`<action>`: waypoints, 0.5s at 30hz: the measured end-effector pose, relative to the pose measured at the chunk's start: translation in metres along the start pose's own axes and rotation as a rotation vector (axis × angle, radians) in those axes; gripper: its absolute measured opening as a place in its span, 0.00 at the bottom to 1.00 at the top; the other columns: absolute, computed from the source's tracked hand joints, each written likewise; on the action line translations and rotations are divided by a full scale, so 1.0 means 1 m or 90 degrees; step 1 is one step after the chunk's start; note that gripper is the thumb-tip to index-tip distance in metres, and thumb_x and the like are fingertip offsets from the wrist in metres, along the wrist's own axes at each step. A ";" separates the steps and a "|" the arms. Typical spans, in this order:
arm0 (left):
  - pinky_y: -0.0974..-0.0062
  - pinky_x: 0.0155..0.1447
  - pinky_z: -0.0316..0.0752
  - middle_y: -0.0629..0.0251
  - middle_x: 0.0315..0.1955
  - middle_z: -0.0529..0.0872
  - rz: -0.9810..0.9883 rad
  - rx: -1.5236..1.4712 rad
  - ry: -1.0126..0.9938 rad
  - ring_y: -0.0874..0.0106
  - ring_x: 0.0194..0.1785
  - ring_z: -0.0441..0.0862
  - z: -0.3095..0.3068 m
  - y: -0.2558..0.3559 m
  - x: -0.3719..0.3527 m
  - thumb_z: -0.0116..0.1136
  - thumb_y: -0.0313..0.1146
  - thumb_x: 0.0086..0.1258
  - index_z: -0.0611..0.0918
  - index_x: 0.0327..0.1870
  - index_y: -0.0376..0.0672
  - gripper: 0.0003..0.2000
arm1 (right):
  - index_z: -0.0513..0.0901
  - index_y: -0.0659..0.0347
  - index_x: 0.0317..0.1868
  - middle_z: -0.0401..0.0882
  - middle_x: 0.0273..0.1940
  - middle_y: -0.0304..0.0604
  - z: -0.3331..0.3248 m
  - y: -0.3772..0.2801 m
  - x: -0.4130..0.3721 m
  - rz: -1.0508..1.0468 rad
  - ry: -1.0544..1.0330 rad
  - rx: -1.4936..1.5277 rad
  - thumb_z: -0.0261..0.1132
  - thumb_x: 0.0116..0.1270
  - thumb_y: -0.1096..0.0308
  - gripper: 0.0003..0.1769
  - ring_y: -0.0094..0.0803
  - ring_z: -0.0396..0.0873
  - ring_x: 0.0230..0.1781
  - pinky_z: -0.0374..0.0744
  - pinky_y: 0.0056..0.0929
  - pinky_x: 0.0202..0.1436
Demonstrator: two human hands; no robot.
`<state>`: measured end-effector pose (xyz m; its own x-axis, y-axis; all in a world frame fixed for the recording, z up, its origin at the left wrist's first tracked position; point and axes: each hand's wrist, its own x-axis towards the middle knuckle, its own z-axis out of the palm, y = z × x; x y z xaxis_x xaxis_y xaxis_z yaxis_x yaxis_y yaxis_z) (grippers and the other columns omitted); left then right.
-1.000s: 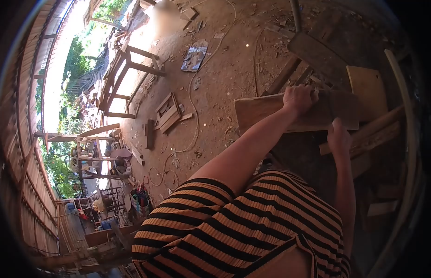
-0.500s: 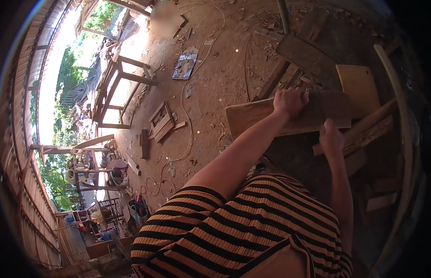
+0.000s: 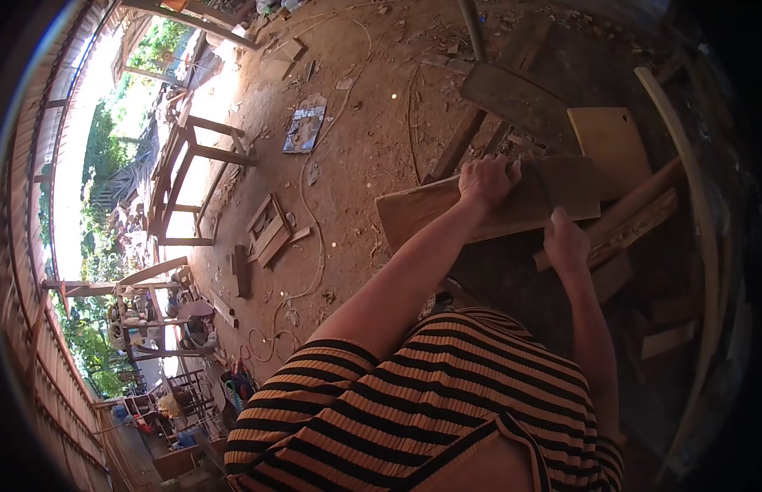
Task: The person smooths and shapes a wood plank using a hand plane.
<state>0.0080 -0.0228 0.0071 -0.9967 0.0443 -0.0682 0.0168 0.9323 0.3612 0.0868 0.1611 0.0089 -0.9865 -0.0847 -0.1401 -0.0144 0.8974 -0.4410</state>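
Observation:
A wide wooden board (image 3: 434,215) lies across in front of me, its left end pale and its right part in shade. My left hand (image 3: 489,180) is closed over the board's upper part, fingers curled toward its far edge. Closed in a fist, my right hand (image 3: 566,242) is at the near edge, thumb side up. I cannot tell what it holds. A thin dark line crosses the board just above that fist.
A yellowish wooden panel (image 3: 610,148) and long timber pieces (image 3: 623,215) lie beyond the board's right end. A wooden frame (image 3: 184,176) stands at left. A cord (image 3: 317,238), a small wooden frame piece (image 3: 270,230) and a printed sheet (image 3: 304,127) lie on the dirt floor.
The whole scene has shifted slightly left in view as my head turned. Both hands keep nearly the same places on the board.

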 end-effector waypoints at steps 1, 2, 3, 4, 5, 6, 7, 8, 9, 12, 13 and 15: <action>0.58 0.51 0.72 0.53 0.33 0.86 -0.006 -0.003 -0.002 0.55 0.42 0.83 0.000 -0.001 0.001 0.45 0.52 0.70 0.82 0.37 0.43 0.20 | 0.69 0.60 0.37 0.80 0.28 0.57 -0.002 0.002 -0.014 -0.002 -0.006 -0.003 0.56 0.65 0.66 0.07 0.56 0.80 0.35 0.74 0.55 0.37; 0.58 0.50 0.73 0.53 0.32 0.86 -0.007 0.005 0.004 0.55 0.41 0.83 0.000 -0.001 0.000 0.45 0.51 0.70 0.82 0.36 0.43 0.20 | 0.69 0.60 0.37 0.80 0.28 0.56 -0.003 0.003 -0.027 0.015 -0.013 0.012 0.57 0.65 0.67 0.07 0.56 0.80 0.35 0.74 0.55 0.37; 0.58 0.49 0.73 0.53 0.32 0.86 -0.003 0.014 0.011 0.55 0.41 0.83 0.000 0.000 0.000 0.45 0.51 0.71 0.82 0.36 0.44 0.20 | 0.69 0.59 0.36 0.80 0.28 0.56 -0.004 0.004 -0.034 0.034 -0.016 0.027 0.57 0.65 0.67 0.07 0.56 0.79 0.35 0.73 0.55 0.37; 0.58 0.49 0.73 0.53 0.32 0.86 -0.001 0.014 0.011 0.55 0.41 0.83 0.000 0.001 -0.001 0.45 0.51 0.71 0.82 0.36 0.44 0.20 | 0.69 0.59 0.36 0.80 0.28 0.56 -0.003 0.003 -0.029 0.036 -0.014 0.027 0.57 0.65 0.67 0.07 0.56 0.79 0.35 0.73 0.55 0.37; 0.58 0.50 0.73 0.53 0.32 0.86 0.005 0.011 0.010 0.55 0.41 0.83 -0.001 0.000 -0.002 0.45 0.51 0.71 0.83 0.36 0.44 0.20 | 0.69 0.60 0.36 0.80 0.28 0.55 -0.002 -0.001 -0.016 0.009 0.009 0.016 0.56 0.65 0.67 0.07 0.56 0.80 0.35 0.74 0.55 0.37; 0.58 0.50 0.73 0.53 0.31 0.86 0.012 0.010 0.011 0.55 0.41 0.83 -0.001 0.000 -0.001 0.45 0.52 0.71 0.83 0.36 0.44 0.21 | 0.69 0.60 0.36 0.80 0.28 0.55 -0.001 -0.005 0.000 -0.020 0.034 0.007 0.56 0.66 0.66 0.07 0.56 0.80 0.35 0.74 0.54 0.38; 0.58 0.50 0.73 0.53 0.31 0.86 0.017 0.012 0.016 0.55 0.41 0.83 0.000 -0.001 0.000 0.45 0.52 0.71 0.83 0.36 0.44 0.21 | 0.69 0.60 0.36 0.80 0.28 0.55 0.003 -0.008 0.019 -0.020 0.042 0.009 0.56 0.66 0.66 0.07 0.56 0.80 0.35 0.74 0.54 0.38; 0.58 0.50 0.73 0.52 0.32 0.86 -0.012 -0.001 0.023 0.55 0.42 0.83 0.002 -0.003 0.002 0.44 0.52 0.71 0.83 0.35 0.43 0.21 | 0.70 0.60 0.37 0.80 0.29 0.55 0.010 -0.011 0.038 -0.027 0.051 0.003 0.56 0.66 0.66 0.07 0.55 0.80 0.35 0.74 0.53 0.38; 0.58 0.51 0.73 0.52 0.32 0.86 -0.039 -0.016 0.027 0.55 0.42 0.83 0.000 0.001 0.002 0.44 0.52 0.71 0.84 0.35 0.43 0.22 | 0.70 0.60 0.37 0.81 0.29 0.55 0.007 -0.016 0.045 -0.029 0.059 -0.004 0.56 0.66 0.66 0.07 0.55 0.80 0.35 0.75 0.53 0.39; 0.58 0.52 0.73 0.52 0.33 0.86 -0.015 0.022 0.013 0.54 0.43 0.83 -0.002 0.003 0.000 0.43 0.53 0.71 0.84 0.36 0.44 0.22 | 0.71 0.61 0.38 0.81 0.29 0.55 -0.006 -0.013 0.026 -0.028 0.032 0.015 0.56 0.66 0.65 0.08 0.54 0.81 0.35 0.75 0.51 0.39; 0.58 0.52 0.73 0.53 0.33 0.86 -0.020 0.030 0.012 0.54 0.43 0.83 -0.001 0.004 0.000 0.43 0.53 0.71 0.84 0.36 0.45 0.22 | 0.71 0.61 0.38 0.81 0.29 0.55 -0.008 -0.009 0.012 -0.004 0.035 0.004 0.56 0.66 0.65 0.08 0.54 0.81 0.35 0.75 0.51 0.39; 0.58 0.52 0.73 0.53 0.34 0.86 -0.032 0.046 -0.009 0.54 0.43 0.83 -0.001 0.009 0.002 0.43 0.53 0.71 0.84 0.36 0.47 0.21 | 0.70 0.62 0.38 0.81 0.28 0.54 -0.007 0.003 -0.021 0.023 0.022 0.048 0.56 0.65 0.65 0.09 0.54 0.81 0.35 0.75 0.51 0.39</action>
<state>0.0064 -0.0151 0.0113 -0.9952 0.0011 -0.0980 -0.0273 0.9572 0.2883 0.1063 0.1682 0.0165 -0.9912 -0.0363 -0.1272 0.0328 0.8641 -0.5023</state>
